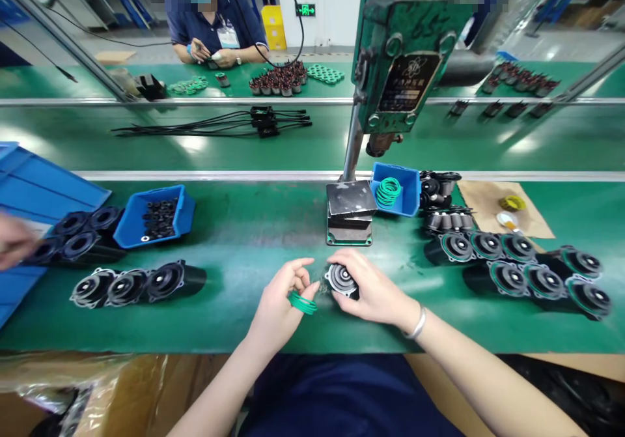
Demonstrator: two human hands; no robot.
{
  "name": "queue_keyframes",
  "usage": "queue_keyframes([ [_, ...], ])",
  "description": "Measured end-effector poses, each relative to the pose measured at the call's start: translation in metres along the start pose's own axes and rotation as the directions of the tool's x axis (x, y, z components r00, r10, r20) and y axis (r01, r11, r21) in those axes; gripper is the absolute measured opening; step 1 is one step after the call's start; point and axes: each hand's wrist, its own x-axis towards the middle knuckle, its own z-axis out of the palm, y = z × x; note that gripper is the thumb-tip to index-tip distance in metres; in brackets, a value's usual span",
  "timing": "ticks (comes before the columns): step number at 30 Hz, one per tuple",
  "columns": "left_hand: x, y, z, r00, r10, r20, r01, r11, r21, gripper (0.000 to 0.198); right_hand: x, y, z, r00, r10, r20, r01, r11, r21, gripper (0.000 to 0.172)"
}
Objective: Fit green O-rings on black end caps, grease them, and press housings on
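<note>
My left hand [286,300] has its fingers curled, with several green rubber rings [303,303] looped over them. In my right hand [374,287] is a round black housing [342,279], its ridged open face turned up toward me. The fingers and thumb wrap its sides, and its lower part is hidden by the hand. A small gap separates my left fingertips from the housing's rim. Just beyond both hands stands the press's metal block [350,206], with the green press head [403,59] above it.
Black housings stand at left [127,287] and, with green rings, at right [508,277]. Blue bins hold small dark parts [161,219] and green rings [389,193]. Another person's hand [14,238] reaches in at far left; a co-worker [215,27] sits opposite. Black cables [215,123] lie behind.
</note>
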Motion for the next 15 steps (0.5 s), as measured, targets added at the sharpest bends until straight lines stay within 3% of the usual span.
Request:
queue_keyframes([
  [2, 0.002, 0.007, -0.001, 0.999, 0.050, -0.004, -0.049, 0.998, 0.034, 0.031, 0.006, 0.004, -0.019, 0.980, -0.110, 0.164, 0.110, 0.994, 0.011, 0.062],
  [4, 0.003, 0.014, 0.001, 0.996, 0.092, -0.010, -0.092, 0.995, 0.046, 0.033, 0.010, 0.001, -0.038, 0.969, -0.150, 0.196, 0.154, 0.988, -0.004, 0.063],
  [6, 0.005, 0.021, 0.007, 0.993, 0.120, -0.013, -0.119, 0.992, 0.033, 0.036, 0.009, -0.009, -0.047, 0.984, -0.143, 0.105, 0.146, 0.989, -0.023, 0.044],
  [9, 0.008, 0.026, 0.016, 0.990, 0.139, -0.023, -0.140, 0.990, -0.014, 0.037, 0.003, -0.028, -0.042, 0.990, -0.140, 0.006, 0.140, 0.990, 0.019, 0.016],
  [15, 0.010, 0.025, 0.015, 0.969, 0.245, 0.039, -0.244, 0.969, -0.036, 0.028, -0.009, -0.033, -0.026, 0.993, -0.061, -0.101, 0.074, 0.988, 0.135, 0.008],
])
